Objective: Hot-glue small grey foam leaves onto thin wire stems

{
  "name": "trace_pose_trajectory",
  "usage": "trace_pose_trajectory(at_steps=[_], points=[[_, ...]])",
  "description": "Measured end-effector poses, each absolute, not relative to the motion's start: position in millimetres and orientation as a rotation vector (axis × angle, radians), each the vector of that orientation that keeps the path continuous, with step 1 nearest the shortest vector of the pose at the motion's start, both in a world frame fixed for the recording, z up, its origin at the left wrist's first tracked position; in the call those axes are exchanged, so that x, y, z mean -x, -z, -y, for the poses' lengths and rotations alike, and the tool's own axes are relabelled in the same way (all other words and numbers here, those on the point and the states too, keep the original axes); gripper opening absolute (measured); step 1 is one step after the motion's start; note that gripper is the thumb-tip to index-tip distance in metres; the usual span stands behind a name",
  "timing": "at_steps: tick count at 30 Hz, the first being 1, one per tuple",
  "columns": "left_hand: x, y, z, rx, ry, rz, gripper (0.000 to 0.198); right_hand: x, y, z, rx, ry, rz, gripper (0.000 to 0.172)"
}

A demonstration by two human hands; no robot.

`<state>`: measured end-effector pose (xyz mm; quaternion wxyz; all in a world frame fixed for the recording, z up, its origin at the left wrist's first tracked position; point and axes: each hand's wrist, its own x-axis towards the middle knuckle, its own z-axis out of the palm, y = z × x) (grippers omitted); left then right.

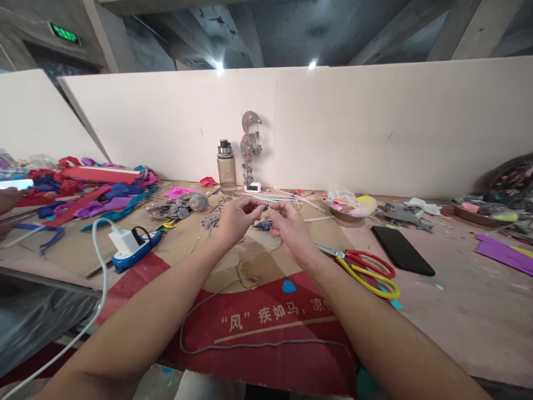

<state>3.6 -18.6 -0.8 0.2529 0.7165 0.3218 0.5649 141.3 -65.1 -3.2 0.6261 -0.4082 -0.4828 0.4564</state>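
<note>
left hand (239, 218), right hand (288, 223) | fingers pinched together, on what cannot tell | gray cord (250, 345) on cardboard (291, 369)

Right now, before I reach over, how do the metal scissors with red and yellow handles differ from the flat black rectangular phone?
Colour: the scissors show silver blades with red and yellow handles, while the phone is black all over.
Shape: the scissors have two open loops; the phone is a solid slab.
Position: the phone lies farther right than the scissors.
Shared: both lie flat, unheld.
</note>
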Motion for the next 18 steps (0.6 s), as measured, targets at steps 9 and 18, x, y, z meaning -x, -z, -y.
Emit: trace_pose_trajectory(at_steps=[9, 18], points=[[-8, -1, 20, -1.720, -1.310, -0.703, 0.022, -154, 7, 58, 1.074, -0.747, 1.254, 0.024], [-9, -3, 23, -1.689, -1.301, -0.707, 0.020, -156, 7, 61, 1.137, -0.623, 1.336, 0.022]])
